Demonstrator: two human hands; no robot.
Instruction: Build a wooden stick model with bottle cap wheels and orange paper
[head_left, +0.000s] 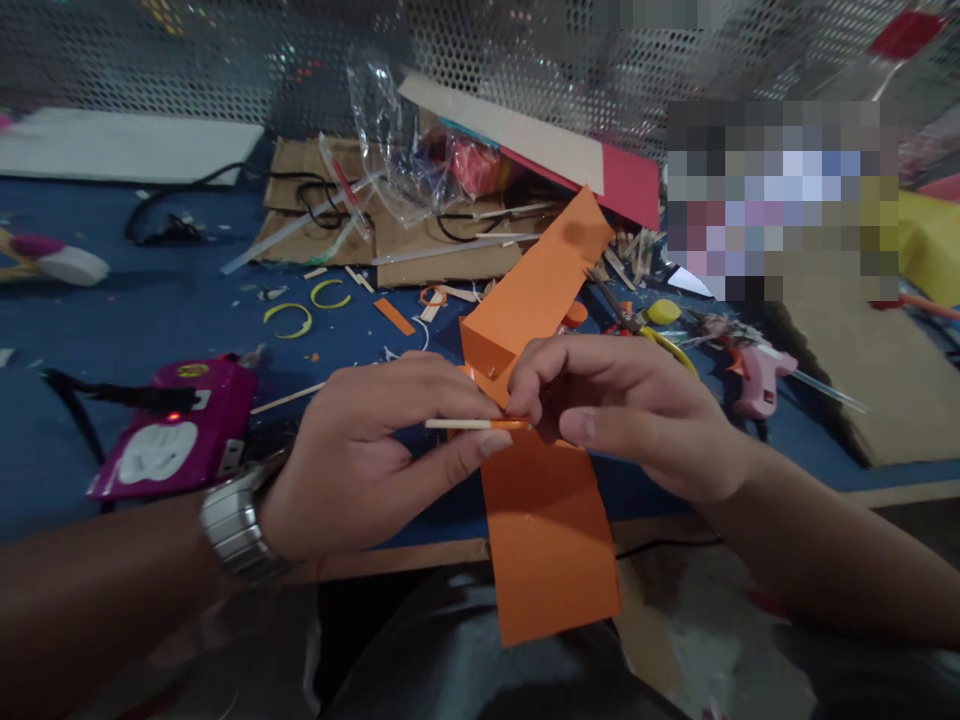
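Observation:
My left hand (pixel 375 450) pinches a thin wooden stick (pixel 457 424) between thumb and fingers. The stick lies nearly level, pale at its left end and orange at its right end. My right hand (pixel 637 410) is at the orange end, its fingers curled and its thumb held apart; the fingertips touch or nearly touch the stick, and nothing else shows in them. Beneath both hands runs a folded strip of orange paper (pixel 555 540). Its lower part hangs over the table's front edge, and its upper part rises at a slant behind my hands.
A purple power adapter (pixel 180 425) with a glowing light stands left. A pink glue gun (pixel 761 380) lies right, near yellow-handled scissors (pixel 667 345). Cut yellow rings (pixel 289 320) and paper scraps litter the blue table. Cardboard (pixel 450 245) and a plastic bag (pixel 405 150) lie behind.

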